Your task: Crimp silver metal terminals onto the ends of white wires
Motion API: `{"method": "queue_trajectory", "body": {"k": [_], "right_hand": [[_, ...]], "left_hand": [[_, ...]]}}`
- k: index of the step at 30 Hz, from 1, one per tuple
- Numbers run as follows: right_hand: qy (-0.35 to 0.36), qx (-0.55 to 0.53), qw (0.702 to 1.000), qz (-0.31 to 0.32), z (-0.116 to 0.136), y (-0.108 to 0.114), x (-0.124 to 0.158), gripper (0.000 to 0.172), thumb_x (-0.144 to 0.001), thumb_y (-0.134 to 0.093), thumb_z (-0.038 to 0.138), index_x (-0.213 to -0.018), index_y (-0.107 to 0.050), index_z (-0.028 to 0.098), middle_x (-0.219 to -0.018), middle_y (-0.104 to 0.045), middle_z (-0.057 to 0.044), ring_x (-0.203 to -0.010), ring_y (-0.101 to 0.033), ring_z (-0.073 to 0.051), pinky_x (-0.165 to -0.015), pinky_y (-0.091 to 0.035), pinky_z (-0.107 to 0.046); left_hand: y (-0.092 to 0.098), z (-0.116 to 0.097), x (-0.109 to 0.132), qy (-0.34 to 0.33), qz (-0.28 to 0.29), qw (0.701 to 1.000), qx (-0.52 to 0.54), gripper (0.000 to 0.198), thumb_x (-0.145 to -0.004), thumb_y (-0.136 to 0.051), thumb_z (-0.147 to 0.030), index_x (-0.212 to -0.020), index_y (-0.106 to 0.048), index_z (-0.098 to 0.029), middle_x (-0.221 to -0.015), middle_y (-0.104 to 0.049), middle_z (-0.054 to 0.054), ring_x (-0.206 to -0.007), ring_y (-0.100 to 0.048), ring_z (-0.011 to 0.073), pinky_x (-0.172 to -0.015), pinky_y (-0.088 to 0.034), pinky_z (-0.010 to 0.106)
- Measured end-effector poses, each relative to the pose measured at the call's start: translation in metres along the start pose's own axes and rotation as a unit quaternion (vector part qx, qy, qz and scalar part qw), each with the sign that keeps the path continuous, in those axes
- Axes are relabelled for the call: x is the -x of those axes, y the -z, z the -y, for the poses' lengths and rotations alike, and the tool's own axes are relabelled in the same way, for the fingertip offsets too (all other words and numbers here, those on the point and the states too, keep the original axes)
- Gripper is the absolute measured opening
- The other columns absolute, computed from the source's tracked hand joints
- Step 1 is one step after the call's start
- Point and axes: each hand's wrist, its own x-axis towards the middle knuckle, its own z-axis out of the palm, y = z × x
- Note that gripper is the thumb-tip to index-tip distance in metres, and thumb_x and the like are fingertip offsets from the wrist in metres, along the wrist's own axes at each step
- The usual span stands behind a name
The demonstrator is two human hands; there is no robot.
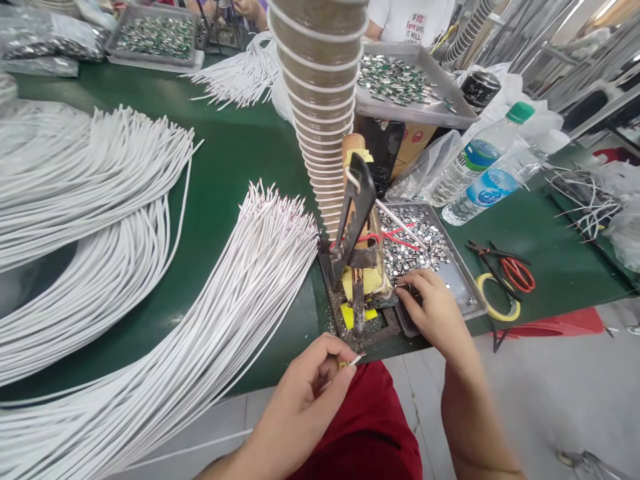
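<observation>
While the left hand [305, 393] pinches a thin white cable [355, 361], the right hand [435, 310] hangs over a grey metal tray [464, 285].
Its tip juts out near the green tabletop's [233, 153] front edge; the right fingertips stand narrow, their hold too small to tell.

Two clear bottles [486, 190]; yellow tape roll [484, 293] beside pliers [484, 252].

Tan tubular hose [325, 87]: white spiral stripes. Left of hose: white round cables [250, 280], reddish tips. Around hose: green counter [220, 167].
</observation>
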Motion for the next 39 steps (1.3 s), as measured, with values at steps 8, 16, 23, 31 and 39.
{"method": "queue_trajectory", "body": {"k": [8, 16, 23, 31, 39], "right_hand": [[-0.018, -0.083, 0.994, -0.070, 0.031, 0.020, 0.029, 0.006, -0.102, -0.065, 0.026, -0.105, -0.070, 0.025, -0.088, -0.072, -0.002, -0.074, -0.065, -0.018, -0.068, -0.055, -0.031], [0.119, -0.208, 0.971, -0.019, 0.079, 0.007, 0.061, 0.028, -0.096, -0.063, 0.002, -0.111, -0.069, 0.025, -0.099, -0.077, -0.003, -0.086, -0.074, -0.016, -0.079, -0.061, -0.031], [0.149, -0.216, 0.965, -0.017, 0.084, 0.008, 0.060, 0.032, -0.094, -0.061, -0.003, -0.110, -0.069, 0.023, -0.104, -0.075, -0.004, -0.087, -0.073, -0.015, -0.079, -0.060, -0.029], [0.155, -0.251, 0.956, 0.008, 0.082, 0.008, 0.061, 0.034, -0.095, -0.059, -0.005, -0.112, -0.068, 0.023, -0.109, -0.076, -0.005, -0.090, -0.072, -0.015, -0.079, -0.060, -0.029], [0.136, -0.209, 0.968, -0.022, 0.081, 0.006, 0.066, 0.034, -0.096, -0.061, -0.002, -0.118, -0.070, 0.022, -0.107, -0.067, -0.005, -0.091, -0.067, -0.015, -0.079, -0.061, -0.029]], "left_hand": [[0.001, -0.011, -0.003, 0.033, -0.006, 0.997, 0.068, 0.024, -0.098, -0.069, -0.040, -0.085, -0.063, -0.021, -0.063, -0.040, -0.010, -0.057, -0.032, 0.0118, -0.056, -0.030, 0.023], [-0.001, -0.024, -0.005, 0.015, -0.021, 0.990, 0.135, 0.020, -0.091, -0.076, -0.029, -0.079, -0.064, -0.019, -0.099, -0.065, 0.001, -0.075, -0.053, 0.0124, -0.072, -0.044, 0.024], [0.001, -0.026, -0.004, 0.041, 0.008, 0.985, 0.169, 0.024, -0.091, -0.080, -0.031, -0.079, -0.063, -0.019, -0.096, -0.070, 0.001, -0.081, -0.060, 0.0137, -0.079, -0.047, 0.025], [-0.001, -0.026, -0.007, 0.058, 0.021, 0.980, 0.187, 0.025, -0.089, -0.083, -0.031, -0.079, -0.064, -0.019, -0.093, -0.073, 0.000, -0.084, -0.062, 0.0142, -0.081, -0.048, 0.024], [-0.003, -0.029, -0.008, 0.027, -0.011, 0.986, 0.163, 0.019, -0.087, -0.081, -0.022, -0.077, -0.065, -0.019, -0.094, -0.075, 0.001, -0.086, -0.068, 0.0144, -0.084, -0.054, 0.024]]}}
